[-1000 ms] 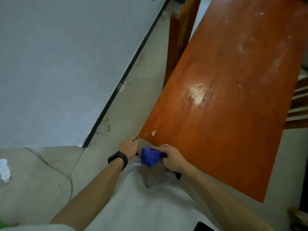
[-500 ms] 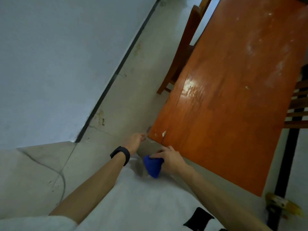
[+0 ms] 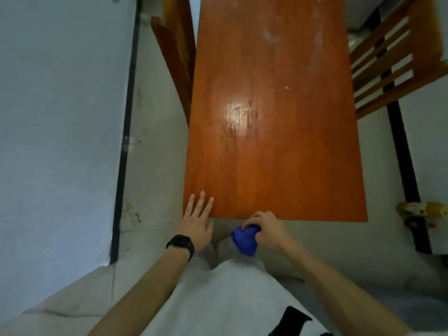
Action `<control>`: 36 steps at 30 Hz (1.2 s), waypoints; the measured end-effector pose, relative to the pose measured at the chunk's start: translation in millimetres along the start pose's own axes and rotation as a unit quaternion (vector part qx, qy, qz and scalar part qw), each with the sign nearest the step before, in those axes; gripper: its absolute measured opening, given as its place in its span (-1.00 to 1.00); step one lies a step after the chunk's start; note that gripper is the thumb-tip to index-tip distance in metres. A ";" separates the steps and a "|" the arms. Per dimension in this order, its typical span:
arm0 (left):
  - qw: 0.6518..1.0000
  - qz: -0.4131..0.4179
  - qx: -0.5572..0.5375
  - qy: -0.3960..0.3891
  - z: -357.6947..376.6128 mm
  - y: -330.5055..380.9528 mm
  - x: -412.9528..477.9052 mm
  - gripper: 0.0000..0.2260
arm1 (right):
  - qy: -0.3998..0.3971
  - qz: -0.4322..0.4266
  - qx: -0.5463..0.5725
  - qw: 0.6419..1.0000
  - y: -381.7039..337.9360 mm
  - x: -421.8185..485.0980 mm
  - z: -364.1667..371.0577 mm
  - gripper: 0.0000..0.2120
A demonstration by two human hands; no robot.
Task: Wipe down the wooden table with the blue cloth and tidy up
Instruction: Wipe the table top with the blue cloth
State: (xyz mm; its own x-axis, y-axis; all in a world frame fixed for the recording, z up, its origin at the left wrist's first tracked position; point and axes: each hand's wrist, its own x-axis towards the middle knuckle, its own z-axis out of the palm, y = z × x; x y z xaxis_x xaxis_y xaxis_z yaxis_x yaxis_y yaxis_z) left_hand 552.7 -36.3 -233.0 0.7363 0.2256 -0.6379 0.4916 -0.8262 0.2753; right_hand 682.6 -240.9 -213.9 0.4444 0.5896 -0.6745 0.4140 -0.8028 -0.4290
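Observation:
The orange-brown wooden table [image 3: 274,141] stretches away from me, with pale smears at its far end and a small yellow crumb [image 3: 287,87] right of centre. My right hand [image 3: 268,229] grips the bunched blue cloth [image 3: 244,241] just below the table's near edge, off the surface. My left hand [image 3: 196,219], a black watch on its wrist, lies flat with straight fingers on the table's near left corner.
A wooden chair [image 3: 177,49] stands against the table's left side and a slatted chair back [image 3: 392,59] at the right. A grey wall [image 3: 60,117] with a black skirting runs along the left. A yellow object [image 3: 421,209] lies on the floor at right.
The view has swung round so the table runs straight ahead. My left hand has opened flat onto the table corner. My right hand still holds the cloth at the near edge.

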 end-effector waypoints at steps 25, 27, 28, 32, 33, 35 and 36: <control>0.989 -0.033 0.136 -0.040 -4.3 123.4 34.2 -0.42 | 0.383 0.415 0.213 0.798 237.4 -70.9 -54.8 -0.36; 0.989 -0.046 0.131 -0.043 -2.2 127.7 36.5 -0.40 | 0.389 0.472 0.319 0.724 246.6 -79.5 -68.2 -0.34; 0.989 -0.048 0.131 -0.045 -2.9 127.7 36.0 -0.41 | 0.407 0.478 0.335 0.703 242.6 -79.6 -71.2 -0.35; 0.988 -0.033 0.143 -0.047 -16.4 118.6 35.0 -0.46 | 0.426 0.389 0.244 0.780 183.3 -54.2 -44.0 -0.38; 0.987 -0.025 0.148 -0.049 -20.3 115.0 34.6 -0.47 | 0.403 0.347 0.209 0.821 160.9 -43.2 -30.8 -0.38; 0.989 -0.016 0.142 -0.040 -28.8 105.8 31.5 -0.47 | 0.306 0.221 0.170 0.910 108.6 -23.1 -17.6 -0.38; 0.991 -0.020 0.130 -0.033 -33.3 99.2 29.1 -0.46 | 0.232 0.144 0.177 0.946 82.2 -13.5 -15.7 -0.39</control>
State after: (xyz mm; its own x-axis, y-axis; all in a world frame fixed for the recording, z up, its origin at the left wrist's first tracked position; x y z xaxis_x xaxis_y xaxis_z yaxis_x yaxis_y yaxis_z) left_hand 638.4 -94.5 -200.3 0.6819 0.2341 -0.6930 0.3773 -0.9242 0.0590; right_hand 723.0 -313.4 -230.6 0.8327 0.2511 -0.4935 -0.0331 -0.8671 -0.4970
